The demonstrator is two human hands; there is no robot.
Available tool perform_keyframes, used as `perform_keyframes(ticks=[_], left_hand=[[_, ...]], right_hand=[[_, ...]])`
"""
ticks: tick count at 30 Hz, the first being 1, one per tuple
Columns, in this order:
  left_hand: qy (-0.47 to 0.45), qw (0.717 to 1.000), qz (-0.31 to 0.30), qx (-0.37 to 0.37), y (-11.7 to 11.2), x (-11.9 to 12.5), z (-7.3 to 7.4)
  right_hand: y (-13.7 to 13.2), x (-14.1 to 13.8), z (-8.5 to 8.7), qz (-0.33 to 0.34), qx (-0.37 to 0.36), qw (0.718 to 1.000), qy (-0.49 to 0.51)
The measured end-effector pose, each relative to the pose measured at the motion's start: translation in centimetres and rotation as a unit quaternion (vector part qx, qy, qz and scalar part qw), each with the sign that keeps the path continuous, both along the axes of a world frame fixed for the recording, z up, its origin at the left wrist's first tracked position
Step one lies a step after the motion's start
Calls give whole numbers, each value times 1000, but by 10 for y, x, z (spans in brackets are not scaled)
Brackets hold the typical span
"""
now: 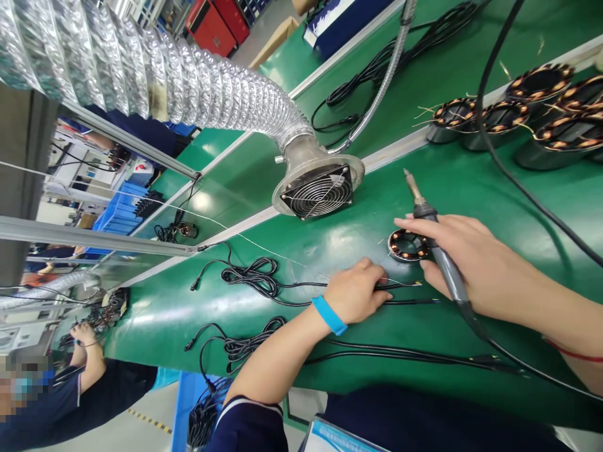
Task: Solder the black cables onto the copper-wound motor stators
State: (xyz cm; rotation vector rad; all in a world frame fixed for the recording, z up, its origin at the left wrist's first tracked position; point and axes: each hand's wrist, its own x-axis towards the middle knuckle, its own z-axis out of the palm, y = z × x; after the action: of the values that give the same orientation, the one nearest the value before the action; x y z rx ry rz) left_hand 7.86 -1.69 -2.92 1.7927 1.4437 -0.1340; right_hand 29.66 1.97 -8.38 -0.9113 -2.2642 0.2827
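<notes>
Right hand [471, 267] gripped a grey-handled soldering iron [443, 263]; left hand [358, 292], seemingly pinching a thin black cable [409, 301] nearby, risked burns if the tip slipped.

Right hand [475, 263] around soldering iron [436, 242]

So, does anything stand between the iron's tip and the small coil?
Nothing foreign: the iron in the right hand points beyond the coil, with only that hand's own forefinger and bare belt between.
</notes>
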Motion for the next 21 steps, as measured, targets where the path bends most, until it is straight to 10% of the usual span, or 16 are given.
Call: perform_keyframes(ticks=[5,10,21], left_hand=[[-79,993,88,11,-7,-2,5],[-270,928,249,-60,-9,-22,10],[-302,922,234,-59,-10,-22,7]], right_hand=[[-6,0,14,-23,14,996,89],[-22,-14,11,-14,-135,961,239],[-33,-28,12,44,-209,925,315]])
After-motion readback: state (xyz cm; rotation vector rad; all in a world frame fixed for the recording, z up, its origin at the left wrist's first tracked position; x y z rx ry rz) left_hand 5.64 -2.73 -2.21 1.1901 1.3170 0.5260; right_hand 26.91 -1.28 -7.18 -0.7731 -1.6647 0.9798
